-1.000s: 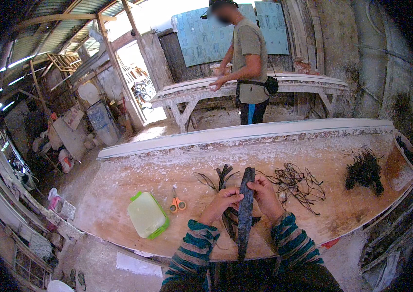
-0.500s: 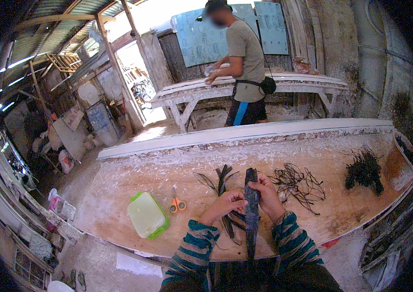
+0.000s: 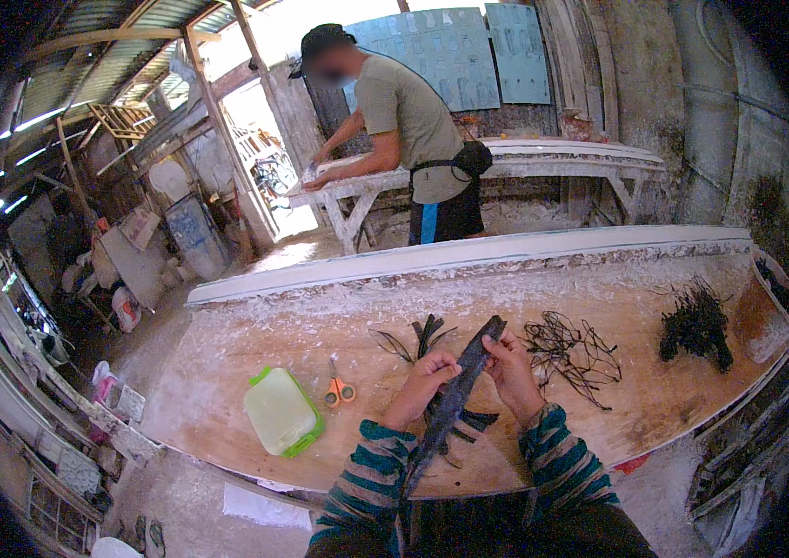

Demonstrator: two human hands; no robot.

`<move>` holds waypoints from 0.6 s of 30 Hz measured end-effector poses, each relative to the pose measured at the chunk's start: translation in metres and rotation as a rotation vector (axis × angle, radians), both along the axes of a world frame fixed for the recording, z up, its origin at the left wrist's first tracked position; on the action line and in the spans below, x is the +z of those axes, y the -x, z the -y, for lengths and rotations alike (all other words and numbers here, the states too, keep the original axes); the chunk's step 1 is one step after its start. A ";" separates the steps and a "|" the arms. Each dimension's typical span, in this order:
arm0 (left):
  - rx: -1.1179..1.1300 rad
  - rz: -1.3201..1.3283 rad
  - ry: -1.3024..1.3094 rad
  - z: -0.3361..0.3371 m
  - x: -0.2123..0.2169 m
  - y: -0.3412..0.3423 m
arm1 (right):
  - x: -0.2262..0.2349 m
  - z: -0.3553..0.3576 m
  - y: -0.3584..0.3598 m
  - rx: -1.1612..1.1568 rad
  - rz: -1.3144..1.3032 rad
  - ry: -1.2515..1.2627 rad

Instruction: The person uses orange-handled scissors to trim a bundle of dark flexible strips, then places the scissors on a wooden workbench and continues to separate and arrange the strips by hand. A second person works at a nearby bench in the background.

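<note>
A long, flat black strip [image 3: 450,405] slants from upper right to lower left in front of me, its lower end near my left sleeve. My right hand [image 3: 513,370] pinches it close to its upper end, between thumb and fingers. On its left edge, the closed fingertips of my left hand [image 3: 424,383] grip it too. Partly hidden behind the strip and my left hand, a bundle of narrower black strips [image 3: 427,333] lies on the wooden tabletop [image 3: 227,358]. What material the strip is made of, I cannot tell.
Orange-handled scissors [image 3: 340,392] and a lidded box with green clips [image 3: 281,412] lie at left. On the right are tangled black cords [image 3: 569,358], a dark bushy bundle [image 3: 695,325] and a dusty bucket [image 3: 765,321]. Beyond the long white beam [image 3: 469,251], a person [image 3: 404,121] leans over another bench.
The black strip has swung from nearly upright to a slant, its lower end moving left. My hands shifted slightly. Across the room, the person has moved left and bent lower.
</note>
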State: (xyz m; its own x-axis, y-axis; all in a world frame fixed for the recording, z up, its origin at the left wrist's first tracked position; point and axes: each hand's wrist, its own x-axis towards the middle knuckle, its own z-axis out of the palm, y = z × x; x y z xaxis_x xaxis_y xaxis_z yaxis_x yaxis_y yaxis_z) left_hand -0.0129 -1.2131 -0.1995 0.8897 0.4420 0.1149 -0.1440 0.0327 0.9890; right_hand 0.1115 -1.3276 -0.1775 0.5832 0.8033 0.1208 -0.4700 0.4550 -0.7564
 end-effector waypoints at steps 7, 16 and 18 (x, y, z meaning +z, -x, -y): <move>0.382 0.144 -0.268 0.005 0.001 -0.007 | -0.016 -0.006 0.013 0.065 0.519 0.263; 0.480 0.179 0.044 0.003 0.005 -0.004 | -0.021 -0.006 0.014 0.219 0.565 0.345; 0.456 0.170 0.127 0.004 0.008 -0.001 | -0.020 -0.007 0.013 0.202 0.607 0.352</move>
State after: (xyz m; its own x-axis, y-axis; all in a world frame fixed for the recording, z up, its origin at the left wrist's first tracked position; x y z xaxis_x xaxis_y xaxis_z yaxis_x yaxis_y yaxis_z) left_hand -0.0114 -1.2167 -0.1913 0.5761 0.8012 0.1619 -0.3306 0.0473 0.9426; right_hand 0.0989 -1.3203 -0.1979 0.3318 0.9390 0.0903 0.0298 0.0853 -0.9959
